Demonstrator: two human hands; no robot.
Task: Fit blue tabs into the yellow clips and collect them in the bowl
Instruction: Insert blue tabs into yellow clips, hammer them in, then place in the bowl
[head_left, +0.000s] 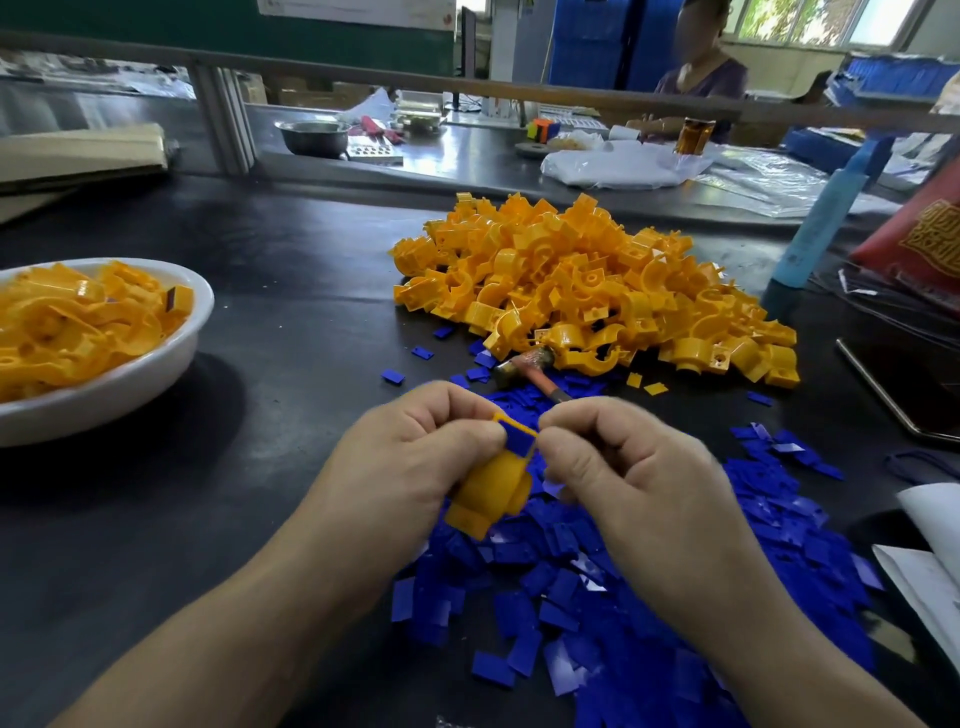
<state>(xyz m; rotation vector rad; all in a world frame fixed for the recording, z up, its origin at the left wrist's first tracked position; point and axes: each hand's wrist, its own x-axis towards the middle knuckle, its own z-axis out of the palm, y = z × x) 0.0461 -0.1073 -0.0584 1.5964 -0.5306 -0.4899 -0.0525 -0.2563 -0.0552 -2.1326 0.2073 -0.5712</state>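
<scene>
Watching through the head view.

- **Hands:** The left hand (415, 457) is gripping one yellow clip (491, 493) by its rounded body, with the fingers curled around it. It is holding the clip above the near edge of the blue heap. The right hand (623, 467) is pinching a blue tab (519, 439) between thumb and forefinger and pressing it into the flat slotted end at the top of the clip. The tab is looking partly seated, though blur is keeping me from telling how deep.

- **Handling, as I am judging it:** The clip is reading as light, rigid moulded plastic, smooth and a little slick. Holding it around the curved saddle is giving the best purchase and leaving the slot end free. The tab is looking thin, flat and very light, probably slightly springy. I am reckoning it wants gripping by its side edges near the trailing end and pushing in straight, since a skewed push could bend it or flick it away.

- **Supplies:** Loose blue tabs (675, 571) are lying spread on the table (285, 291) under and to the right of the hands. The pile of yellow clips (587, 291) is sitting beyond them, with a small hammer (530, 366) resting at its near edge. The white bowl (135, 382) is sitting well to the left, already carrying many clips.
</scene>
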